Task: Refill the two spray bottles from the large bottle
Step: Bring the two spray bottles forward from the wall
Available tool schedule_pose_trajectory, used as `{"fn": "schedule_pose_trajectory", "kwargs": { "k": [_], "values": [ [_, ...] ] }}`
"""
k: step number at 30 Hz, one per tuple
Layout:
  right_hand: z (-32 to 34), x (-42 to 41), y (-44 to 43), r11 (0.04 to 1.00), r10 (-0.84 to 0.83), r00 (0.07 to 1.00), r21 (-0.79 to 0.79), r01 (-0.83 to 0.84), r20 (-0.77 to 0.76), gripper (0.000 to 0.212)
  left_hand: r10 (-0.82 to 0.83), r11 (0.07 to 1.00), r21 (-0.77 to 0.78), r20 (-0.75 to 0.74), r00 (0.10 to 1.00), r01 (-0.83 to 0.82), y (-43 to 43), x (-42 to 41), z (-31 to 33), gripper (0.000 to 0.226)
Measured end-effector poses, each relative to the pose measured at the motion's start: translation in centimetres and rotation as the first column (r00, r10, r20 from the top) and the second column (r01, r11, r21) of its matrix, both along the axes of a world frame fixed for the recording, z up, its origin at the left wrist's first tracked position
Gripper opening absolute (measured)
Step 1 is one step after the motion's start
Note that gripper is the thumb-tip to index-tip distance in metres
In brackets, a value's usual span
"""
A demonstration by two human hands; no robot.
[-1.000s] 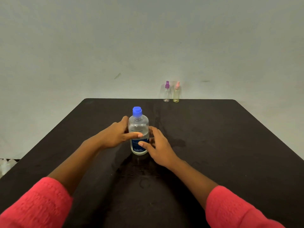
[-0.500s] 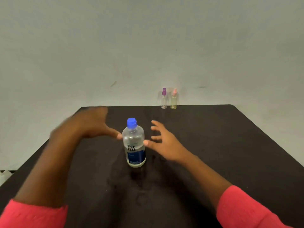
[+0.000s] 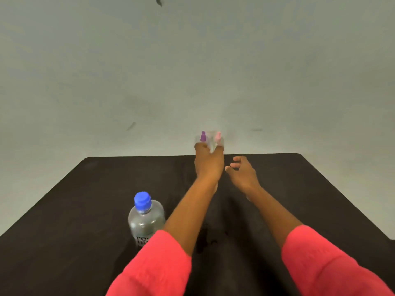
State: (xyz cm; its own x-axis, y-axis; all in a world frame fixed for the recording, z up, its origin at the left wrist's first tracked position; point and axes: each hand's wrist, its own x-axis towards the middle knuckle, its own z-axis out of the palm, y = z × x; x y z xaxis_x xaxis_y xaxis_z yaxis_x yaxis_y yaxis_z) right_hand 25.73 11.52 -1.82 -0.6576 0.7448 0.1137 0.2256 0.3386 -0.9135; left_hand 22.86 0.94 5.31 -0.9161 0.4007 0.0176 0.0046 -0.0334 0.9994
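Dark table (image 3: 320,199): purple sprayer (image 3: 203,136) & pink sprayer (image 3: 218,136) upright at 12 o'clock of L hand (image 3: 209,165), the nearer one; its fingers hidden. R hand (image 3: 242,173) at its 3 o'clock, fingers spread.

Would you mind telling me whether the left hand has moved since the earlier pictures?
Yes. The left hand has left the large bottle and gone forward to the spray bottles at the far edge of the table.

On the large bottle (image 3: 146,222), seen nearer than and left of the left hand (image 3: 208,164), white letters "re" are read, with "nu" beneath partly hidden by a sleeve (image 3: 154,268).
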Motion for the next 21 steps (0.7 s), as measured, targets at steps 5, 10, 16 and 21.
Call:
{"fn": "schedule_pose_trajectory", "kwargs": {
  "k": [5,10,16,21],
  "values": [
    [-1.2,-3.5,3.2,0.998,-0.027,0.998,-0.055,0.031,0.058,0.046,0.175,0.978,-0.133,0.111,0.978,-0.159,4.7,-4.2,-5.5,0.033],
    [-4.0,-6.7,5.1,0.974,-0.011,1.0,-0.226,0.014,0.014,0.059,0.237,0.959,-0.195,0.151,0.96,-0.206,7.4,-8.5,-9.6,0.05],
    [-5.9,-9.8,6.9,0.967,-0.034,0.995,-0.255,0.009,-0.096,0.066,0.274,0.954,-0.153,0.107,0.956,-0.256,10.3,-11.7,-12.0,0.063],
    [-6.5,-11.6,8.4,0.989,-0.021,0.993,-0.15,0.004,-0.113,0.065,0.345,0.938,-0.069,0.105,0.933,-0.34,12.6,-13.4,-12.1,0.069]
  ]
}}
